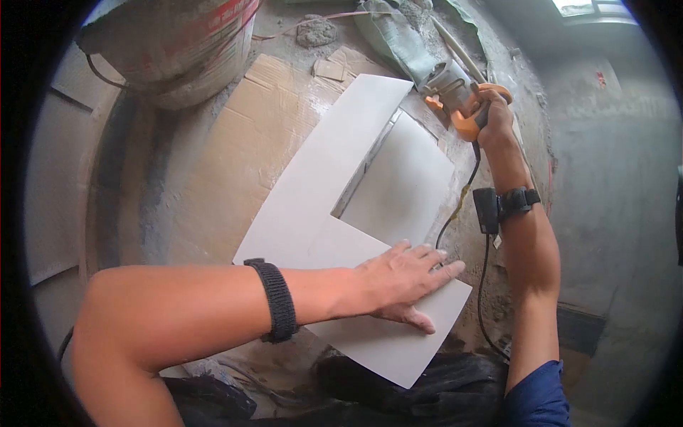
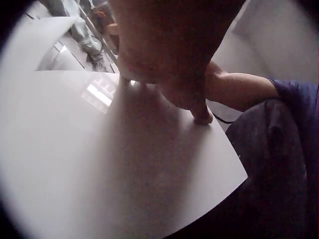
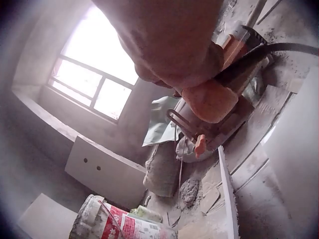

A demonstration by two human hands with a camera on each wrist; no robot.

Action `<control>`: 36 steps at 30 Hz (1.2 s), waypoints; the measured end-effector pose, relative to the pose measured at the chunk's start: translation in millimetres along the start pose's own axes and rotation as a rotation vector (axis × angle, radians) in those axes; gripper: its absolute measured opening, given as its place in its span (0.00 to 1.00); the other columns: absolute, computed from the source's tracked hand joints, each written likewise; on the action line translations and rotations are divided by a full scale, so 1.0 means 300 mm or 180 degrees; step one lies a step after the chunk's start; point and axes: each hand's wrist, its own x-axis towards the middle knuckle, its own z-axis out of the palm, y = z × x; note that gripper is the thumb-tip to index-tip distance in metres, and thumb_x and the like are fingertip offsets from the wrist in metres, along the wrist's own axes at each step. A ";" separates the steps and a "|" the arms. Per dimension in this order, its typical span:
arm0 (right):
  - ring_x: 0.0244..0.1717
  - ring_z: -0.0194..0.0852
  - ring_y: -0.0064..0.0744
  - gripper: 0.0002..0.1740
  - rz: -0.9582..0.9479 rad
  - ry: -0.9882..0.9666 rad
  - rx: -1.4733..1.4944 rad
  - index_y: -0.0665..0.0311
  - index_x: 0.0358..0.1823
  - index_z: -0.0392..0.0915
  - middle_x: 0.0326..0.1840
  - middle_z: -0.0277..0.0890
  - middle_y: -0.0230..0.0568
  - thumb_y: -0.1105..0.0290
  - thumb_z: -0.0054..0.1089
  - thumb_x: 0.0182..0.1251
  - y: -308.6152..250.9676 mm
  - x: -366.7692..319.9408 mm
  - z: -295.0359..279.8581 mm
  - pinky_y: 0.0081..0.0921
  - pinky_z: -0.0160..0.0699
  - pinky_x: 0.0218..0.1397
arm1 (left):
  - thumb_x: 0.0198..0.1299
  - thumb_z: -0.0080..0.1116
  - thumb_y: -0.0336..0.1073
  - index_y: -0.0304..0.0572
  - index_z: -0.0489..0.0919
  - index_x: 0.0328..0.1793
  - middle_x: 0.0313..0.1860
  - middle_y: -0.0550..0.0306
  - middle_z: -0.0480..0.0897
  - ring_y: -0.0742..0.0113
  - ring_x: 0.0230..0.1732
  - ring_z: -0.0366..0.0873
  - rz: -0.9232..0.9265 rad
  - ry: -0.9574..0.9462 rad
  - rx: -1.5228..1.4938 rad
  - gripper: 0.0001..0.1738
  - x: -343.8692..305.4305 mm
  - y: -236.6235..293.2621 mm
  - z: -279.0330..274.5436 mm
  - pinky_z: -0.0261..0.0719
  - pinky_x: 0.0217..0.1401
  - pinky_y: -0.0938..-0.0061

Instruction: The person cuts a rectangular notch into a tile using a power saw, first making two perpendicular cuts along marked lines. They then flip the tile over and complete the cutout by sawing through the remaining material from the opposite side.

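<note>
cord (image 1: 459,202) by left fingers (image 1: 447,272); cardboard (image 1: 249,121) beside white tile (image 1: 306,192); bucket (image 1: 171,57), sack (image 1: 390,35) beyond.

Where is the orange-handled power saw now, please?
The power saw is at the head view's upper right, gripped by the right hand, beside the green sack.

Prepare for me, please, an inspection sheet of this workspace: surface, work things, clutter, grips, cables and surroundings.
Surface: cardboard on a dusty floor.
Job's things: notched white panel; another white piece shows within its notch; orange-and-grey power tool.
Clutter: stained bucket, greenish sack, grey lump.
Left grip: spread on the panel.
Right grip: curled round the tool's handle.
Cables: tool cord runs toward the left grip, then out of sight; another cable hangs from the right wrist's black box.
Surroundings: grey wall, bright window.
</note>
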 end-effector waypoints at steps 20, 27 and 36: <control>0.36 0.80 0.37 0.13 -0.0143 -0.0043 0.0153 0.68 0.48 0.77 0.39 0.77 0.43 0.73 0.63 0.62 0.031 0.075 -0.015 0.40 0.84 0.44 | 0.50 0.78 0.47 0.34 0.49 0.84 0.77 0.22 0.61 0.30 0.74 0.66 -0.1962 -0.1054 0.1608 0.63 -0.709 -0.009 -0.051 0.67 0.75 0.49; 0.37 0.79 0.36 0.14 -0.0090 -0.0116 0.0175 0.68 0.48 0.77 0.41 0.76 0.42 0.74 0.63 0.62 0.010 0.052 0.005 0.42 0.83 0.47 | 0.45 0.80 0.45 0.30 0.49 0.83 0.78 0.16 0.54 0.22 0.72 0.67 -0.1732 -0.0941 0.1883 0.65 -0.646 -0.096 -0.031 0.72 0.73 0.49; 0.40 0.80 0.35 0.14 -0.0201 -0.0043 0.0009 0.69 0.49 0.77 0.42 0.76 0.41 0.72 0.65 0.63 -0.004 -0.004 0.028 0.42 0.84 0.49 | 0.49 0.79 0.41 0.32 0.46 0.85 0.78 0.14 0.53 0.18 0.70 0.68 -0.1831 -0.1013 0.1732 0.65 -0.651 -0.102 -0.045 0.79 0.68 0.50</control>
